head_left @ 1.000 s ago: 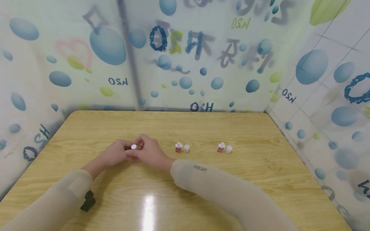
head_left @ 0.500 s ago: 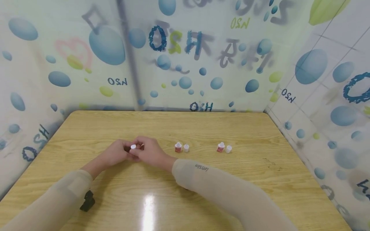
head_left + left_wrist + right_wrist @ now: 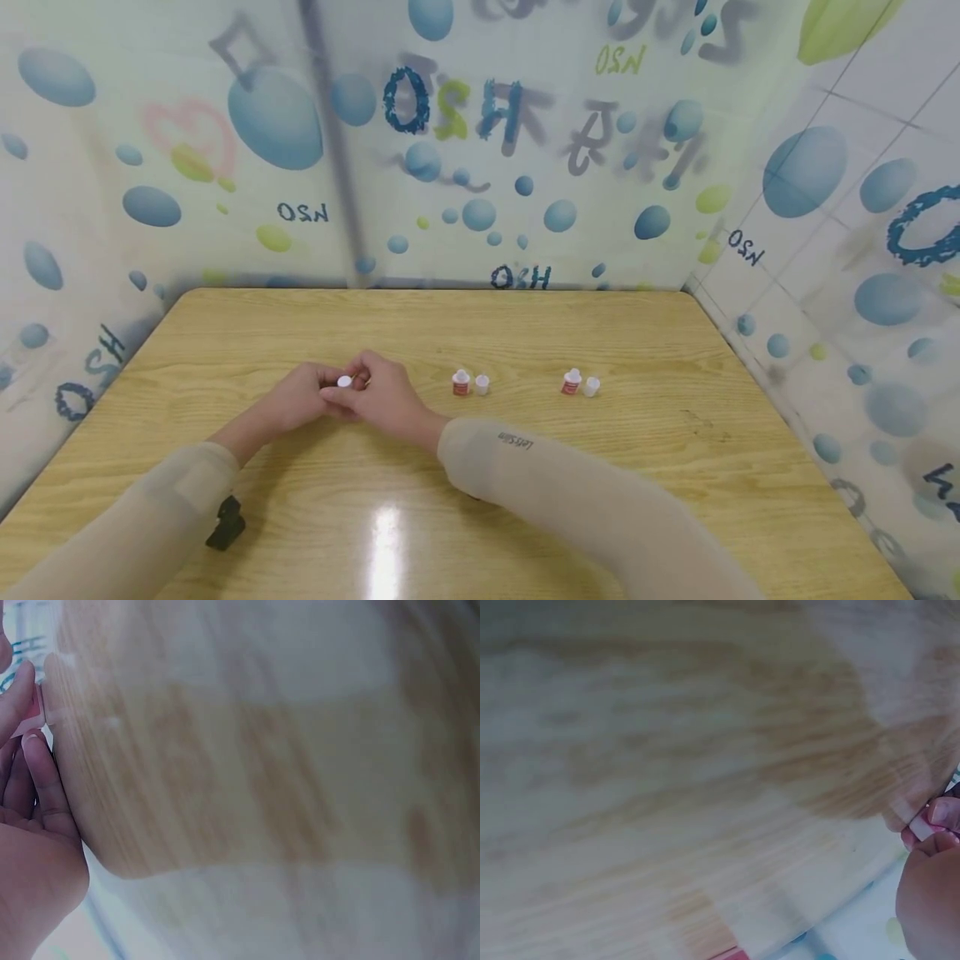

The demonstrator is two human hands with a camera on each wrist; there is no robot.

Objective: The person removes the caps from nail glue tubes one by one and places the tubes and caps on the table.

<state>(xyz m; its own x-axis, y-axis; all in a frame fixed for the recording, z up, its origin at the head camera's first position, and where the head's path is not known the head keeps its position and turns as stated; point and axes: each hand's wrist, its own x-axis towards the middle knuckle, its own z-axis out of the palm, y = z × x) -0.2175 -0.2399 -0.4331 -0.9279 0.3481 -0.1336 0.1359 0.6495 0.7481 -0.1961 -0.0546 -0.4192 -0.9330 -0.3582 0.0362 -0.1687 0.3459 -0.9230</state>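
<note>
In the head view my left hand [image 3: 300, 395] and right hand [image 3: 386, 397] meet over the left part of the table. Between them is a small bottle, mostly covered by fingers; its white cap [image 3: 344, 382] shows on top. The left wrist view gives a glimpse of the red-labelled bottle [image 3: 37, 711], which the left fingers hold. Thumb and forefinger of the right hand pinch around the cap. Part of the bottle [image 3: 921, 826] also appears between fingers at the edge of the right wrist view.
Right of the hands stands a white bottle [image 3: 461, 383] with a red label, a white cap [image 3: 482, 385] beside it. Farther right are a similar bottle [image 3: 572, 382] and cap [image 3: 592, 387]. A dark object [image 3: 227, 523] lies by the left sleeve on the wooden table [image 3: 525, 333].
The right fingers curled in around the cap half a second ago and have since swung back out, with the wrist turning slightly. The left hand stays nearly still.
</note>
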